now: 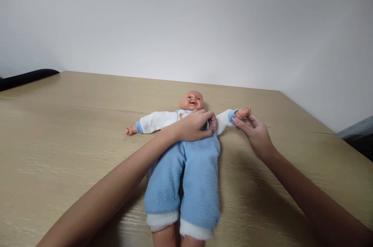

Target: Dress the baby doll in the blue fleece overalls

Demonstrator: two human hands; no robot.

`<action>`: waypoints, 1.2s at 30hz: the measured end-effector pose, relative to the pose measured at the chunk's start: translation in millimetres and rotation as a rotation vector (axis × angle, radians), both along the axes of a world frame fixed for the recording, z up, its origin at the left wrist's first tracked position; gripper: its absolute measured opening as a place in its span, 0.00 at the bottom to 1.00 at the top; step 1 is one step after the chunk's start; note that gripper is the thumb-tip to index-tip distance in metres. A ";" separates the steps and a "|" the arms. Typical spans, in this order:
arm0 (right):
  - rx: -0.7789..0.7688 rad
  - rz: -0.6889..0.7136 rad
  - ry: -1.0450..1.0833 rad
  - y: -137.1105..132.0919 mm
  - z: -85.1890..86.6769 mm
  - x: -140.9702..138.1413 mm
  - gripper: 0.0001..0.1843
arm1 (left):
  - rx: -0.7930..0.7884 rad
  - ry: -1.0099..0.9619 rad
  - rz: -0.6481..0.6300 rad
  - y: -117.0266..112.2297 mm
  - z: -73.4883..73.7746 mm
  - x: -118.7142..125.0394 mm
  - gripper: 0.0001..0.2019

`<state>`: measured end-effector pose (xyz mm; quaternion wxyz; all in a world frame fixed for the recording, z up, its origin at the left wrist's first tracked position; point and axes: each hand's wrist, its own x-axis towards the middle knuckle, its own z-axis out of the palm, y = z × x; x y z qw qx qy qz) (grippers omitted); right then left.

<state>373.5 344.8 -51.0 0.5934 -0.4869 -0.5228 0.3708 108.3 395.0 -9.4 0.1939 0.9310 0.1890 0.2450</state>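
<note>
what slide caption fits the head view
Left hand on a bald doll in fleecy blue trousers, right hand at its blue cuff

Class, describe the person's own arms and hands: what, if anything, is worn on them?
The left hand and right hand are bare, with no gloves or rings showing. The left forearm and right forearm carry no sleeve, watch or bracelet in view; both leave the frame, so anything worn higher up is out of sight.

The left arm [122, 179] slants in from the lower left, the left hand [196, 126] back upward with fingers [213, 122] curled under. The right arm [305, 190] angles in from the lower right, the right hand [258, 136] pinching between thumb [239, 123] and fingers.
</note>
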 end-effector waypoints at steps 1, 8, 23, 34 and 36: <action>0.001 0.005 -0.001 2.8 1.9 -3.3 0.24 | 0.007 0.011 0.000 -0.4 1.3 -0.7 0.06; 0.015 0.011 0.000 10.8 -1.4 -15.1 0.26 | 0.107 0.188 0.092 4.6 -2.2 -7.0 0.07; 0.130 0.163 -0.048 7.2 -38.5 -32.0 0.27 | 0.441 0.036 -0.047 -13.6 -4.2 2.8 0.19; 0.378 0.246 -0.492 -21.9 -16.5 -40.0 0.15 | 0.241 -0.315 -0.035 -12.0 -9.6 -0.2 0.11; 0.407 0.251 -0.525 -25.7 -15.3 -43.8 0.11 | -0.006 -0.385 0.028 -9.0 -6.2 4.0 0.10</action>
